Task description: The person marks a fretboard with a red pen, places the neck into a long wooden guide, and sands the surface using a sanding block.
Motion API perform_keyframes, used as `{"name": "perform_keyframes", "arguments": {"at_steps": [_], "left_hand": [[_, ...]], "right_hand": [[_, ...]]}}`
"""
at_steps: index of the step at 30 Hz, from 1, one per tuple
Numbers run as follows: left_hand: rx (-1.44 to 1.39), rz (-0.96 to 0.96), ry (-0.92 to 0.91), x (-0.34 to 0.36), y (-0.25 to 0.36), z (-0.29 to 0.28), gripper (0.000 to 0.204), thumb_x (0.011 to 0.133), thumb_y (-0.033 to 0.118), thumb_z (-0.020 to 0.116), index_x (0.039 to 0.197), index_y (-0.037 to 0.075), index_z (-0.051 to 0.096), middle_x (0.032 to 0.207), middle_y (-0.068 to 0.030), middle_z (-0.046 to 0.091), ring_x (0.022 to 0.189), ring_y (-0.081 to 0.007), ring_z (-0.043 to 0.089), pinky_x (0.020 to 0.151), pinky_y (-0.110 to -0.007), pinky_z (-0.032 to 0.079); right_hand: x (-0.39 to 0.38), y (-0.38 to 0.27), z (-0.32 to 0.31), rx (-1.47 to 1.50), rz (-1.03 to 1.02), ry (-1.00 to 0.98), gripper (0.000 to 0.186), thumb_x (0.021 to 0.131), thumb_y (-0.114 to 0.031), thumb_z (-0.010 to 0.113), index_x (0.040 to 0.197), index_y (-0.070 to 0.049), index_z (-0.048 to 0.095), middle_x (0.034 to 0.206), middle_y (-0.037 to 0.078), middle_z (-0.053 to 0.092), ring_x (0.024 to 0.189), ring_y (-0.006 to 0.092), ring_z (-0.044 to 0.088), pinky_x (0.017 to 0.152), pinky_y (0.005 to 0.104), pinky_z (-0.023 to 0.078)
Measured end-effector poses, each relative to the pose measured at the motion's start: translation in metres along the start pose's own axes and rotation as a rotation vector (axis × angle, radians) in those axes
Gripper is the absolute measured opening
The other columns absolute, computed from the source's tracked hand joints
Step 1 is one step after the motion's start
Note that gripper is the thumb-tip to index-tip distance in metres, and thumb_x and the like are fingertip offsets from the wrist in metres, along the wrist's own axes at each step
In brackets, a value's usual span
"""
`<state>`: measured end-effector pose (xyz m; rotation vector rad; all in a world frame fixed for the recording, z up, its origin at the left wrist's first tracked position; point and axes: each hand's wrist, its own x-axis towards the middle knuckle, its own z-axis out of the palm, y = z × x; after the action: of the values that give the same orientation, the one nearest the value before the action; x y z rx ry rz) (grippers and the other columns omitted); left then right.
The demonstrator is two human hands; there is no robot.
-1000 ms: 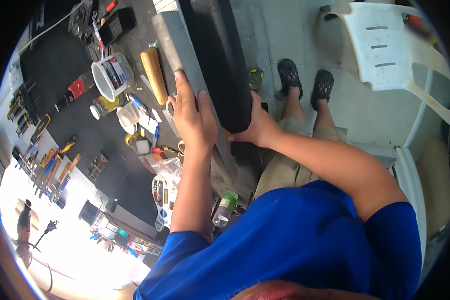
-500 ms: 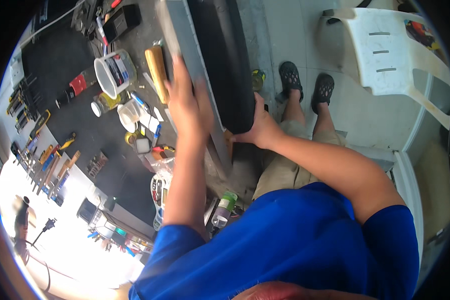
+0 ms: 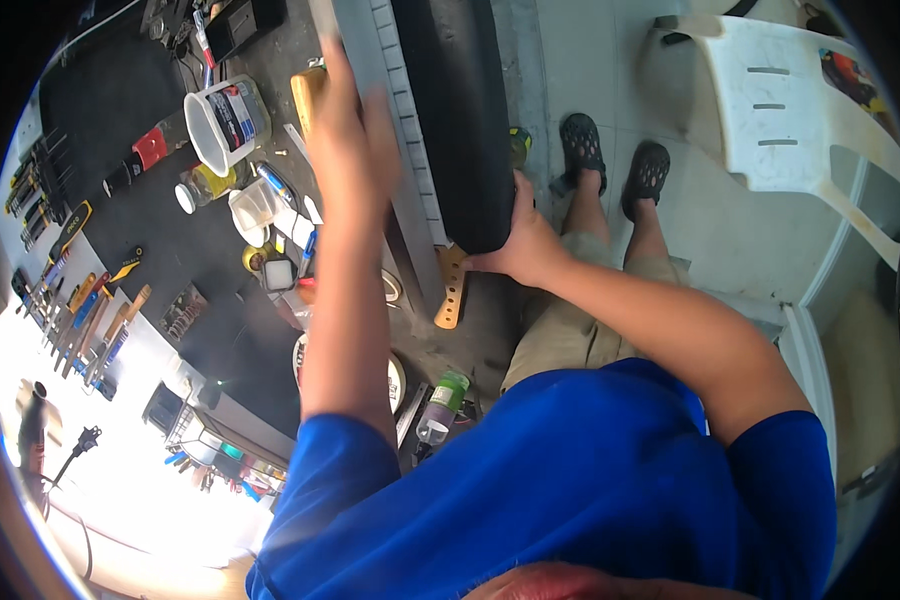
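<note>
A long black piece [image 3: 458,120] with a rounded near end stands between my hands. Along its left side runs a pale strip [image 3: 410,130] crossed by evenly spaced lines. Below its near end juts a yellow-brown wooden piece [image 3: 450,300] with a row of holes, shaped like a guitar headstock. My right hand [image 3: 530,238] is wrapped around the black piece's near end, its thumb beside the wooden piece. My left hand [image 3: 352,165], smeared by motion, grips a long grey bar [image 3: 410,240] left of the pale strip. Its index finger stretches forward; the hand hides part of the bar.
The dark workbench [image 3: 235,325] carries a white tub [image 3: 205,130], a jar [image 3: 205,188], a red-and-black tool [image 3: 150,155] and a yellow-handled tool [image 3: 305,100]. A green-labelled bottle [image 3: 442,405] is near my body. A white plastic chair [image 3: 765,120] stands at the right.
My left hand and the grey bar have shifted left and away from the black piece, baring more of the lined strip and the holed wooden piece. My right hand keeps its hold.
</note>
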<state>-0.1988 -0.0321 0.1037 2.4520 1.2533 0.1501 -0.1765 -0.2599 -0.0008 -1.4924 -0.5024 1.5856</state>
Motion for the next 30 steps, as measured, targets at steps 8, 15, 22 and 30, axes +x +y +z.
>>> {"name": "perform_keyframes", "arguments": {"at_steps": [8,15,22,30], "left_hand": [[0.069,0.070,0.038,-0.035,-0.023,0.003,0.069,0.098,0.011,0.065,0.162,0.011,0.038,0.090,-0.0249,0.071,0.077,-0.0286,0.072,0.073,-0.038,0.055],[0.161,0.055,-0.053,0.047,-0.011,-0.025,0.067,0.098,0.008,0.064,0.161,0.008,0.041,0.104,-0.0272,0.073,0.090,-0.0293,0.075,0.084,-0.041,0.057],[-0.035,0.121,0.103,-0.061,-0.041,0.007,0.068,0.096,0.011,0.066,0.160,0.013,0.042,0.104,-0.0285,0.073,0.088,-0.0375,0.074,0.081,-0.044,0.056],[-0.057,0.189,0.130,0.087,-0.009,-0.031,0.055,0.097,0.005,0.056,0.151,0.000,0.050,0.101,-0.0314,0.073,0.088,-0.0353,0.076,0.077,-0.040,0.055]], "right_hand": [[0.004,-0.002,0.001,-0.006,0.033,-0.017,0.140,0.064,-0.030,0.101,0.158,0.001,0.002,0.144,0.031,0.055,0.138,0.0415,0.055,0.117,0.0434,0.041],[0.002,-0.007,0.012,0.014,-0.025,-0.018,0.138,0.064,-0.027,0.101,0.158,0.003,0.004,0.144,0.030,0.054,0.136,0.0398,0.056,0.117,0.0429,0.041],[0.004,0.007,0.004,0.009,-0.010,-0.002,0.139,0.063,-0.028,0.102,0.157,0.004,0.004,0.143,0.029,0.055,0.137,0.0376,0.056,0.117,0.0417,0.041],[0.008,-0.008,0.013,0.023,-0.029,-0.048,0.142,0.063,-0.029,0.102,0.158,0.004,0.002,0.149,0.029,0.049,0.142,0.0374,0.049,0.119,0.0428,0.039]]}}
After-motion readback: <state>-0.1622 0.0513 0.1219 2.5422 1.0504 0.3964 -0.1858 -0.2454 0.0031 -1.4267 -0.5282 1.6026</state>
